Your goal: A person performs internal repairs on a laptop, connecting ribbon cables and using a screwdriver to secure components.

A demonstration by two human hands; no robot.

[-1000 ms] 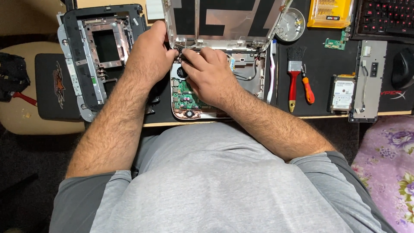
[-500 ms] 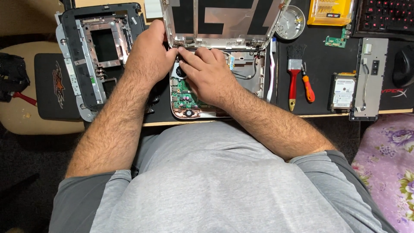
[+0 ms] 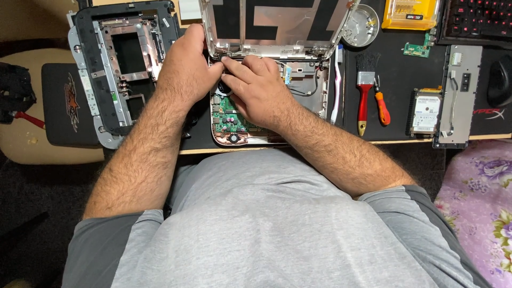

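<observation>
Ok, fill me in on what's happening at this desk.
A person is bent over an opened laptop, its green circuit board bare and its lid panel tilted up. The left hand rests at the lid's left hinge corner, while the right hand presses its fingers in just under the hinge. Whether either pinches a part is hidden. A removed black frame lies to the left; a red-handled brush, a small screwdriver and a hard drive lie untouched to the right.

Black desk mat (image 3: 397, 120), opened laptop (image 3: 277, 80), red brush (image 3: 365, 90), hard drive (image 3: 425, 112)
</observation>
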